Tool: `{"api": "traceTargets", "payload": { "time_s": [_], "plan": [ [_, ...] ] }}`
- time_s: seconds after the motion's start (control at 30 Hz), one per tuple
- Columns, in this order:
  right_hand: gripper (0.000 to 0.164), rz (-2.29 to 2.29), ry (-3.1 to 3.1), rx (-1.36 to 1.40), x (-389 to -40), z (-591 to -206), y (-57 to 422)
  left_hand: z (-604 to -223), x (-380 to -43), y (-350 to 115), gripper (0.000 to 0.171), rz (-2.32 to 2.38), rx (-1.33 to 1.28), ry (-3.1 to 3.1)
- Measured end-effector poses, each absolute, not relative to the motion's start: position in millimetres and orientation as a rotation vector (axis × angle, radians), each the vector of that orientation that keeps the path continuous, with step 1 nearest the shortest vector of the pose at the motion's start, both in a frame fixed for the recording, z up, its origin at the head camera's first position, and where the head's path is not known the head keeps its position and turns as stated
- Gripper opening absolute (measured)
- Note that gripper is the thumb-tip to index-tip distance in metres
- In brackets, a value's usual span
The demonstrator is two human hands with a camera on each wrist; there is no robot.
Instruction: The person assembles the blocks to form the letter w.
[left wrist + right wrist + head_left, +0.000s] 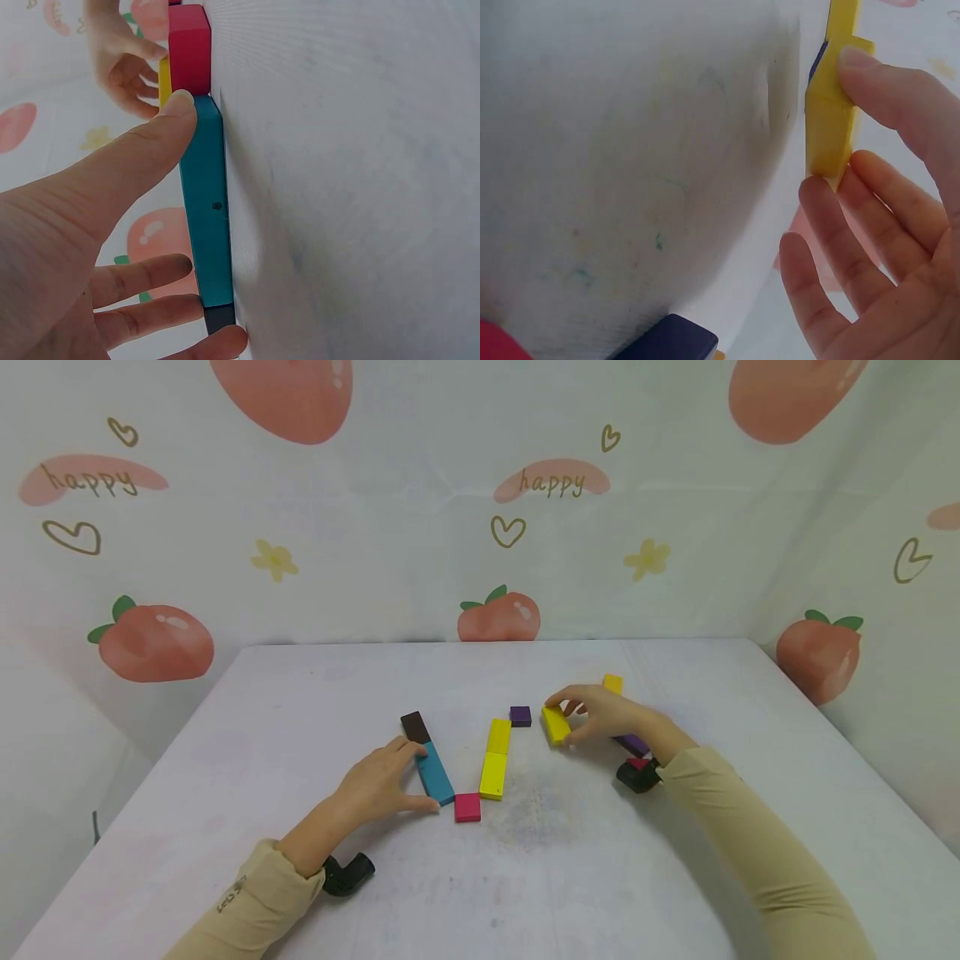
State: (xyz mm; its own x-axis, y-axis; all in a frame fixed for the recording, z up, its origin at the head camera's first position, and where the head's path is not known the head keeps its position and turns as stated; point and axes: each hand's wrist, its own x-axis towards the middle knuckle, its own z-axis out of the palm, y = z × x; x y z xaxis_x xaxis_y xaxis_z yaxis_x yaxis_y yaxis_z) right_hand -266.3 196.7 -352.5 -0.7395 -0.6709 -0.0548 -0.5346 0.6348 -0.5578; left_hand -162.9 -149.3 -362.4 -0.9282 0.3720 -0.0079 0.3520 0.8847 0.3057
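"What is nearest you?"
"My left hand [367, 783], spread wide with nothing gripped. The thumb touches the near end of the blue block [435, 777]; other fingertips lie by the black block [415, 727] behind it. I'd say that spread steadies the two end to end."
"And the red block [467, 808]?"
"At the near ends of the blue block and the yellow pair [493, 772], probably placed to bridge those slanting lines."
"Your right hand [600, 712]?"
"Partly closed, pinching a yellow block [557, 727] by its ends, likely so its long sides stay free. It is right of the purple block [521, 717], apart from it; whether it's off the table [585, 877], I can't tell."
"Beyond?"
"A far yellow block [613, 683], partly hidden by my hand."
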Motion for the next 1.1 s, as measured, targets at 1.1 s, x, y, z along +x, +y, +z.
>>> {"api": "traceTargets", "payload": {
  "time_s": [1.1],
  "plan": [
    [0.055,-0.645,2.475,-0.960,-264.2,-353.0,186.7,-362.9,-162.3,-149.5,0.076,0.479,0.564,2.985]
  ]
}}
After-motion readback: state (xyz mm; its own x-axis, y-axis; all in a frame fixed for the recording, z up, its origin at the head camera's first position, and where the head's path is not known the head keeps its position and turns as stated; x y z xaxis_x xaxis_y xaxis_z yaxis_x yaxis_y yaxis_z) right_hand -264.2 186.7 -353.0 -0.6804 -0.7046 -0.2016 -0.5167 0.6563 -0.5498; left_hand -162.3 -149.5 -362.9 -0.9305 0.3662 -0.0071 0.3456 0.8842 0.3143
